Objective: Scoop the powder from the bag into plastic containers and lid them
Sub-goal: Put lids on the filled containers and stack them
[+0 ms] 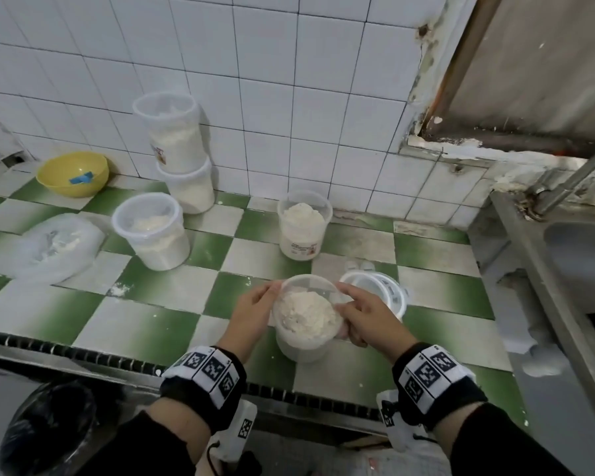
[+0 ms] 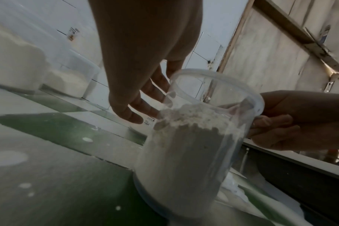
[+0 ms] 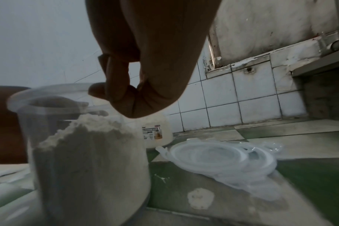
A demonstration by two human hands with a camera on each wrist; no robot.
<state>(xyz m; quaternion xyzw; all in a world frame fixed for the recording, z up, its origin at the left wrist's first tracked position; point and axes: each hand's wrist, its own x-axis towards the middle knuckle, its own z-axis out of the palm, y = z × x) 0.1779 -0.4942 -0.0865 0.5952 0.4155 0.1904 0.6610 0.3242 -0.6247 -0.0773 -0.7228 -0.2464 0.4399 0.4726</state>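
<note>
A clear plastic container [image 1: 304,321] heaped with white powder stands unlidded near the counter's front edge. My left hand [image 1: 270,295] lies against its left wall with fairly straight fingers [image 2: 145,105] touching just below the rim. My right hand [image 1: 352,309] grips its right side; in the left wrist view its curled fingers [image 2: 271,122] wrap the wall under the rim. A stack of clear lids [image 1: 378,290] lies just right of the container, also the lids [image 3: 213,156] in the right wrist view. The powder bag [image 1: 55,249] sits at the far left.
Another unlidded, filled container [image 1: 304,225] stands behind. A lidded one [image 1: 152,231] and two stacked ones [image 1: 179,149] stand at back left beside a yellow bowl [image 1: 73,173]. A steel sink [image 1: 571,255] borders the right. Powder spills [image 1: 119,289] dot the checkered counter.
</note>
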